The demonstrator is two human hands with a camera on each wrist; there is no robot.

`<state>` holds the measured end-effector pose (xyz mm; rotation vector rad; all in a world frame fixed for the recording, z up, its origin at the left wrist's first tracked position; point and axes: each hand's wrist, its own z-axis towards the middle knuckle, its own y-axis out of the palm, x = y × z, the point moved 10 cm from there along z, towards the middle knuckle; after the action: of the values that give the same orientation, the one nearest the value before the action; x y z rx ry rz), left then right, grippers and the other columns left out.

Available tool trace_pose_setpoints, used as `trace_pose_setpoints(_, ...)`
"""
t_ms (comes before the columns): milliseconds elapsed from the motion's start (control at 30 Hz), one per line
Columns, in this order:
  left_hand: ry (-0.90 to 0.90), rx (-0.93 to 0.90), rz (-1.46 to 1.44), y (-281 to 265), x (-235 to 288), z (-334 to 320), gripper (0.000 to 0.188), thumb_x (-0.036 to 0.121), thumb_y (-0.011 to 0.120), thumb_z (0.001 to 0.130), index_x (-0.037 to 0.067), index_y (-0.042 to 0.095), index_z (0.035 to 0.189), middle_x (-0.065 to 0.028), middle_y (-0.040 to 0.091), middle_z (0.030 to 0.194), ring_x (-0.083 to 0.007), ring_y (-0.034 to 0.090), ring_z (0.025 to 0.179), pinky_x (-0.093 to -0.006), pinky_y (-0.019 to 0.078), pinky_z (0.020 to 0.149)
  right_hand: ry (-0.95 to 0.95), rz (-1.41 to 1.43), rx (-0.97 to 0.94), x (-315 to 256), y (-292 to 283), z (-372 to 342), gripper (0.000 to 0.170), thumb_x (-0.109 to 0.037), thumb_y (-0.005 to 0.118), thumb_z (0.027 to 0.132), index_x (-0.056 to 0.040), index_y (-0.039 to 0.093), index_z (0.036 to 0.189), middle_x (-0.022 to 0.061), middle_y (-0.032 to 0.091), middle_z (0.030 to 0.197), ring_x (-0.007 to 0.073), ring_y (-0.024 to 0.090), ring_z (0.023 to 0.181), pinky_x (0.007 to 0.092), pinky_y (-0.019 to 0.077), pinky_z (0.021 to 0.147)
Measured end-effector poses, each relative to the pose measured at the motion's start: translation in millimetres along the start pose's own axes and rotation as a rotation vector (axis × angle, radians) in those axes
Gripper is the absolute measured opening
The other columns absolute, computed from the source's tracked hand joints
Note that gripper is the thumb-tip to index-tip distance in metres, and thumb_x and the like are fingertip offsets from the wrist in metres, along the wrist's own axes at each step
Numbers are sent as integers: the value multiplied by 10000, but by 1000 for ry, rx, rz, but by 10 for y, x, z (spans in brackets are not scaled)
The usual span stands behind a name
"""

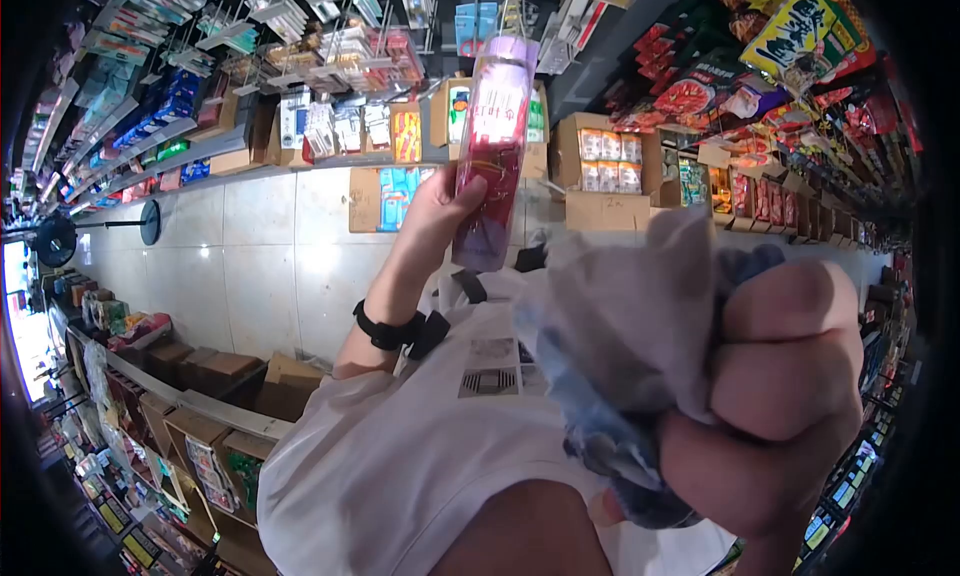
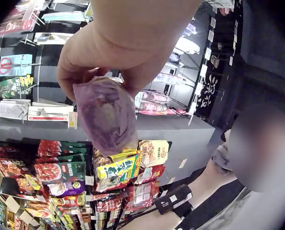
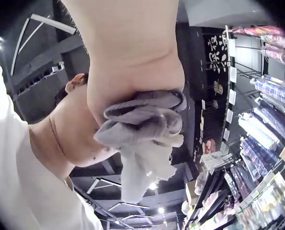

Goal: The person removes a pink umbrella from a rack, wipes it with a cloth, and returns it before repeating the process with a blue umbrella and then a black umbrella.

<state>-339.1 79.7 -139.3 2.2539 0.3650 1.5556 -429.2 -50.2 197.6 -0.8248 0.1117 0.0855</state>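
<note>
My left hand (image 1: 432,214) grips a folding umbrella (image 1: 497,141) in a clear plastic sleeve, purple at both ends and red lower down, with printed characters on it. The thumb lies across its front, and the umbrella stands nearly upright before my chest. From the left wrist view, the purple end of the sleeve faces the camera, just below the fingers. Close to the head camera, my right hand (image 1: 785,391) is curled round a crumpled grey-and-white cloth (image 1: 630,321). Loose folds of this cloth (image 3: 145,158) hang out of the fist in the right wrist view.
Shelves and hooks of packaged goods line the far wall. An open carton of small packs (image 1: 610,161) and a carton of blue packs (image 1: 400,198) stand on the tiled floor (image 1: 255,236). Snack bags (image 1: 700,96) hang at right. Several brown boxes (image 1: 215,371) sit behind a rail at left.
</note>
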Motion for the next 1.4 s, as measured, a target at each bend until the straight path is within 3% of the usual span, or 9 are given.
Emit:
trace_pose_setpoints(233,33,-37,-1,76,68,35,366,194,595,945,-12,515,1236,-72,636,1090,-116,614,948,-265,500,838,83,-86,7,186,-83,-131,300,-157,727,702,45,634,903,116,576,771,237,512,604,353,370,524)
trace_pose_setpoints(600,124,-46,17,189,193,-136,271,245,608,939,18,594,1087,-38,633,989,-105,607,891,-269,491,748,-81,-92,49,166,-69,-191,296,-153,721,704,64,650,891,120,586,758,238,524,601,351,376,527)
trace_pose_setpoints(700,100,60,142,75,109,-96,288,220,609,936,5,573,1124,-46,633,987,-100,594,897,-245,474,742,138,-81,150,481,5,-417,295,-152,720,704,70,654,888,121,589,754,239,527,600,350,377,528)
trace_pose_setpoints(733,108,97,148,26,77,-91,308,213,630,923,-8,575,1131,-64,642,1003,-113,600,909,-257,480,774,322,-60,242,668,25,-535,287,-86,758,593,-9,702,864,59,578,714,196,524,607,325,405,549)
trace_pose_setpoints(867,138,66,116,148,116,-106,379,182,659,896,-28,544,1190,-91,641,1037,-138,610,934,-278,494,820,666,54,195,1184,689,-1053,583,-104,746,674,-52,543,1218,169,510,1074,313,516,1004,384,429,881)
trace_pose_setpoints(933,161,13,5,310,208,-163,402,147,664,885,-20,524,1222,-89,639,1064,-139,626,928,-277,508,816,785,198,89,1298,1204,-1240,539,-93,715,734,-60,527,1238,158,462,1097,347,475,1046,416,401,932)
trace_pose_setpoints(1033,203,4,125,339,208,-152,423,129,684,859,-21,529,1222,-91,651,1059,-143,640,917,-276,517,801,733,9,67,1358,1301,-1271,509,26,629,697,-91,585,1190,146,487,1037,328,482,1009,405,412,904)
trace_pose_setpoints(1167,301,48,488,348,305,-162,456,131,728,807,-20,552,1200,-107,672,1016,-157,650,897,-299,524,784,737,-135,324,1626,821,-1185,407,77,583,685,-70,656,1057,146,511,981,315,523,943,368,441,830)
trace_pose_setpoints(1400,311,58,406,350,379,-197,381,84,691,837,-9,568,1186,-93,665,1023,-132,629,913,-278,504,819,754,-104,616,1850,610,-1189,239,11,635,791,-22,621,1027,139,545,977,285,565,896,331,444,808)
